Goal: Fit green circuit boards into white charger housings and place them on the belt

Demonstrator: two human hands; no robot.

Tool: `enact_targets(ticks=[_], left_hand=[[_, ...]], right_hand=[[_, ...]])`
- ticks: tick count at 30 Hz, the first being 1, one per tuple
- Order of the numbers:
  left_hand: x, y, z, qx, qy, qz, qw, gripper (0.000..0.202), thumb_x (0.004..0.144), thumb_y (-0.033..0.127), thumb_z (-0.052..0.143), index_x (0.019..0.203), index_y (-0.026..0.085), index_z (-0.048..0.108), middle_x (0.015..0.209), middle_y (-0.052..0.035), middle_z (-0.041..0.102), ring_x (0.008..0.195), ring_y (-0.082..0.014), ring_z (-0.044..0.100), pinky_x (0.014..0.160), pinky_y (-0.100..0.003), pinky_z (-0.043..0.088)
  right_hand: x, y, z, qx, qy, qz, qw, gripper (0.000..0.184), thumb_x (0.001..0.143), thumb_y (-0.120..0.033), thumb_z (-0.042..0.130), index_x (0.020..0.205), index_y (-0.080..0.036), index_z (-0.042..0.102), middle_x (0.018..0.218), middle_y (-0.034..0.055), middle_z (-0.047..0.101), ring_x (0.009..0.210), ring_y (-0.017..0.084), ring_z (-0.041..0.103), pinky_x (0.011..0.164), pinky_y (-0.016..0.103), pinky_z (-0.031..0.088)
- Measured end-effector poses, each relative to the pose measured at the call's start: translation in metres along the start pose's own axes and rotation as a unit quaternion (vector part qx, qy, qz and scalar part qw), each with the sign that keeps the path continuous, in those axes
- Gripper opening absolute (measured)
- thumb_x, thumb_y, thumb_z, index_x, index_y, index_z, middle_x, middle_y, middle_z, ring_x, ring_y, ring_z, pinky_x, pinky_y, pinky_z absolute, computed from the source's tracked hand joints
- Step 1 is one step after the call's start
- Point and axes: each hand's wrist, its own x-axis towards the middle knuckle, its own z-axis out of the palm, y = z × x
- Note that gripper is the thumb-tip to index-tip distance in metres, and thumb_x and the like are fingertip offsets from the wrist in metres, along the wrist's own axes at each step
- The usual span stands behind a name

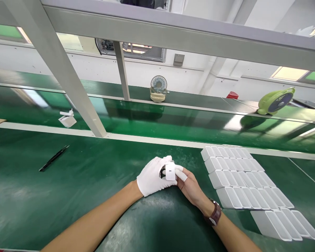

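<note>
Close in front of me, both hands meet on a small white plastic case [170,171] with rounded corners and a short dark slot on its face. A white glove covers my left hand [153,176], whose fingers are closed around the case's left side; a dark gap shows between glove and case. My right hand [190,185] wears white finger covers and grips the right side of the case with its fingertips. The case's far side is hidden by the fingers. A brown-strapped watch [214,212] is on my right wrist.
Several rows of white open trays [241,178] stand on the green table [94,196] at the right. Black tweezers [54,158] lie at the left. Beyond a metal post [76,87] are a white item [67,119] on the green belt, a small fan [158,87] and a green fan [275,101].
</note>
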Motion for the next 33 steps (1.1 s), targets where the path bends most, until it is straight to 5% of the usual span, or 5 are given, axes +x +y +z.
enact_targets(ticks=[4,9,18,24,33], left_hand=[[-0.003,-0.012,0.003,-0.022,0.009,-0.035,0.999,0.085,0.066,0.045,0.085,0.140,0.025,0.048,0.129,-0.0090,0.062,0.115,-0.0311,0.059,0.097,-0.045,0.050],[-0.001,-0.025,0.010,-0.010,0.031,-0.064,0.997,0.064,0.078,0.036,0.075,0.136,0.023,0.052,0.128,-0.0094,0.063,0.116,-0.0272,0.059,0.104,-0.046,0.047],[0.006,-0.030,0.010,-0.177,0.009,-0.147,0.973,0.080,0.064,0.022,0.081,0.138,0.019,0.050,0.130,-0.0123,0.063,0.119,-0.0270,0.062,0.108,-0.044,0.047],[0.013,-0.021,-0.008,-0.219,-0.067,-0.182,0.956,0.046,0.075,0.033,0.077,0.117,0.021,0.064,0.118,-0.0070,0.071,0.110,-0.0256,0.067,0.103,-0.041,0.051],[0.040,-0.035,-0.020,-0.101,0.164,-0.231,0.954,0.046,0.072,0.037,0.077,0.112,0.016,0.069,0.112,-0.0088,0.074,0.107,-0.0281,0.067,0.098,-0.039,0.051]], right_hand=[[0.003,-0.001,-0.008,-0.156,0.061,-0.121,0.979,0.037,0.090,-0.039,0.068,0.124,-0.025,0.067,0.118,0.0086,0.068,0.094,0.023,0.067,0.087,0.040,0.056],[0.005,-0.008,-0.013,-0.397,0.069,-0.291,0.868,0.032,0.090,-0.028,0.066,0.122,-0.027,0.068,0.122,0.0083,0.065,0.111,0.024,0.062,0.099,0.041,0.051],[0.008,-0.022,-0.024,-0.398,0.115,-0.367,0.833,0.026,0.095,-0.021,0.056,0.118,-0.026,0.070,0.113,0.0090,0.070,0.107,0.023,0.064,0.099,0.044,0.051],[0.011,-0.021,-0.025,-0.439,0.089,-0.426,0.786,0.029,0.096,-0.017,0.052,0.120,-0.022,0.068,0.109,0.0108,0.070,0.108,0.023,0.063,0.096,0.042,0.053],[-0.002,-0.015,-0.004,-0.466,-0.005,-0.489,0.738,0.029,0.096,-0.014,0.049,0.119,-0.020,0.065,0.103,0.0115,0.070,0.096,0.024,0.063,0.087,0.042,0.055]])
